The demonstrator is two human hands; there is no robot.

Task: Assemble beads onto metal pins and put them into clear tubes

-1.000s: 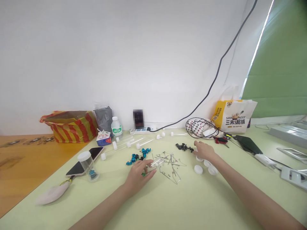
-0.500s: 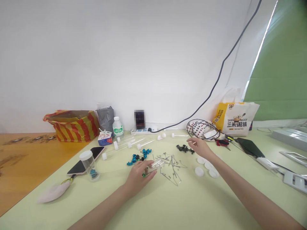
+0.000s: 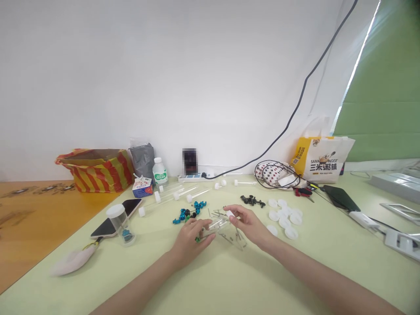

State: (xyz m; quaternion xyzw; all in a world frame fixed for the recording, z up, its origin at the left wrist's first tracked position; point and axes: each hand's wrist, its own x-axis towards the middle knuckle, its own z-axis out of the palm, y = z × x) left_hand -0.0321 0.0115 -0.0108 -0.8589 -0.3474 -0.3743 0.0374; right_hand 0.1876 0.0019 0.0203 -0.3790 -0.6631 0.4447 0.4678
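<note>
Our left hand (image 3: 190,240) holds clear tube (image 3: 216,225) low over counter (image 3: 210,280), fingers closed round it; green piece (image 3: 197,239) just beside. Our right hand (image 3: 251,223) pinches white cap (image 3: 229,214) between fingers, near tube; cannot tell if cap touches it. Done, we judge: several capped tubes (image 3: 189,198) lie behind. Left: this tube's cap not clearly seated; metal pins (image 3: 242,247), blue parts (image 3: 182,216), black parts (image 3: 252,201) and round white lids (image 3: 273,215) lie loose around us.
</note>
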